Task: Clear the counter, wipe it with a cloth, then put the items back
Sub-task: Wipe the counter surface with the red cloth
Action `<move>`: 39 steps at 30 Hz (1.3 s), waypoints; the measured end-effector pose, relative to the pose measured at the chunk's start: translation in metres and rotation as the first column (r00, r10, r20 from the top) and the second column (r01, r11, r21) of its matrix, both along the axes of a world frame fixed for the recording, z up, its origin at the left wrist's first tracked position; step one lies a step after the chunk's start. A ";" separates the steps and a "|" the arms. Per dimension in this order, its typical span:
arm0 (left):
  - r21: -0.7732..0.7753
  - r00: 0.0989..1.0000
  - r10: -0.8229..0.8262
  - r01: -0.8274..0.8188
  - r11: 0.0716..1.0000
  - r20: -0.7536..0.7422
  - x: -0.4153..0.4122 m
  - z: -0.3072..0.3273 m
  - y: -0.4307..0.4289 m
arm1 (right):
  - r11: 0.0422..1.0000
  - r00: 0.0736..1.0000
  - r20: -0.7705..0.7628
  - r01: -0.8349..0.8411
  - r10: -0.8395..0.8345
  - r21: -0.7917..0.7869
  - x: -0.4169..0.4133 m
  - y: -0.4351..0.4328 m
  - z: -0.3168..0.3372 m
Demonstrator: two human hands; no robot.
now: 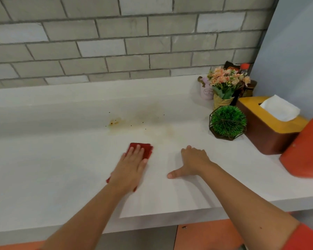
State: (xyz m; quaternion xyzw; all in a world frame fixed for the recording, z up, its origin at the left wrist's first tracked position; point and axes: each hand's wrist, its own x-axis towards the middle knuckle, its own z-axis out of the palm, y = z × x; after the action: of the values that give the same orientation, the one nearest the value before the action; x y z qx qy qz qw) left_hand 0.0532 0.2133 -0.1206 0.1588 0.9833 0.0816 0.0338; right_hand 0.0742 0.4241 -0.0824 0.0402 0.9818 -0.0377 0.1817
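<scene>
My left hand [132,165] lies flat on a red cloth [146,148], pressing it onto the white counter [61,159]. Most of the cloth is hidden under the palm. My right hand [192,162] rests on the counter just to the right, fingers spread, holding nothing. Brownish stains and dark specks [116,122] mark the counter beyond the cloth. At the right end stand a green ball plant in a wire frame [228,121], a flower bunch in a yellow pot [224,83], a pink tin [206,90] and a tissue box [266,127].
A grey brick wall [116,42] runs behind the counter. An orange rounded object [305,148] sits at the far right edge. Dark bottles [246,78] stand behind the flowers. The counter's front edge [152,224] runs below my forearms, orange floor underneath.
</scene>
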 end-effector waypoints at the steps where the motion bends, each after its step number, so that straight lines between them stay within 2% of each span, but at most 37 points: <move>1: 0.003 0.997 0.081 -0.081 0.997 0.002 -0.005 0.000 -0.009 | 1.000 1.000 0.008 -0.012 0.012 0.012 0.001 0.001 -0.001; 3: -0.023 0.970 0.242 -0.243 0.970 -0.016 -0.015 0.001 -0.011 | 0.999 0.999 0.005 -0.034 0.034 0.018 0.001 0.001 -0.002; 5: -0.053 0.954 0.299 -0.300 0.952 -0.023 -0.017 0.005 0.009 | 0.999 0.999 0.000 -0.049 0.049 0.005 0.001 0.000 0.000; 8: -0.023 0.989 0.149 -0.149 0.989 0.010 0.000 0.006 0.051 | 0.998 0.997 -0.035 -0.065 0.064 -0.014 0.001 0.001 0.005; 10: 0.049 0.998 0.040 -0.042 0.998 0.045 0.018 0.005 0.076 | 0.996 0.994 -0.065 -0.088 0.086 -0.026 0.004 0.002 0.007; 13: 0.254 0.987 0.031 -0.071 0.965 0.159 0.034 0.015 0.091 | 0.991 0.997 -0.018 -0.075 0.073 -0.112 0.007 0.008 0.013; 14: 0.371 0.965 0.053 -0.149 0.916 0.257 0.037 0.019 0.089 | 0.981 0.998 -0.029 -0.058 0.054 -0.184 0.007 0.009 0.016; 15: 0.500 0.920 0.054 -0.260 0.826 0.389 0.036 0.025 0.085 | 0.965 0.996 -0.087 -0.045 0.024 -0.257 0.006 0.008 0.018; 17: 0.690 0.827 -0.057 -0.426 0.585 0.559 0.035 0.034 0.071 | 0.944 0.946 -0.313 -0.022 -0.087 -0.329 0.008 -0.009 0.021; 19: 0.813 0.853 -0.119 -0.429 0.393 0.507 0.031 0.040 0.060 | 0.957 0.896 -0.424 0.004 -0.132 -0.289 0.010 -0.042 0.012; 21: 0.864 0.905 0.014 -0.410 0.293 0.425 0.021 0.042 0.047 | 0.977 0.937 -0.334 0.030 -0.101 -0.212 0.014 -0.079 -0.004; 23: 0.866 0.919 0.185 -0.392 0.312 0.349 0.009 0.039 0.031 | 0.987 0.976 -0.209 0.027 -0.061 -0.160 0.018 -0.103 -0.021; 25: 0.828 0.923 0.293 -0.361 0.429 0.251 -0.003 0.036 0.013 | 0.990 0.970 -0.242 -0.045 0.011 -0.135 0.012 -0.096 -0.032; 27: 0.777 0.929 0.333 -0.329 0.536 0.164 -0.017 0.033 -0.006 | 0.986 0.951 -0.302 -0.114 0.072 -0.124 0.004 -0.072 -0.035; 30: 0.710 0.926 0.376 -0.285 0.644 0.031 -0.040 0.033 -0.035 | 0.997 0.945 -0.327 -0.023 -0.004 -0.078 -0.014 -0.025 -0.034; 33: 0.528 0.914 0.405 -0.354 0.772 0.021 -0.063 0.025 -0.067 | 0.989 0.944 -0.295 0.147 -0.146 -0.020 -0.039 -0.001 -0.034; 36: 0.310 0.916 0.398 -0.391 0.867 0.044 -0.080 0.021 -0.085 | 0.966 0.927 -0.284 0.257 -0.244 0.011 -0.059 -0.021 -0.033; 37: 0.275 0.914 0.403 -0.399 0.875 0.043 -0.085 0.021 -0.087 | 0.970 0.930 -0.285 0.243 -0.232 0.003 -0.062 -0.038 -0.034; 39: 0.244 0.908 0.415 -0.414 0.877 0.049 -0.095 0.023 -0.088 | 0.995 0.951 -0.291 0.100 -0.104 -0.028 -0.056 -0.083 -0.036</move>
State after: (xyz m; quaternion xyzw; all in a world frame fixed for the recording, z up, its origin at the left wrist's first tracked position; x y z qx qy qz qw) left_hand -0.0423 0.1258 -0.0980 -0.0522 0.9765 0.2091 -0.0071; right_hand 0.0185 0.3411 -0.1188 0.0835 0.9942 -0.0591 0.0330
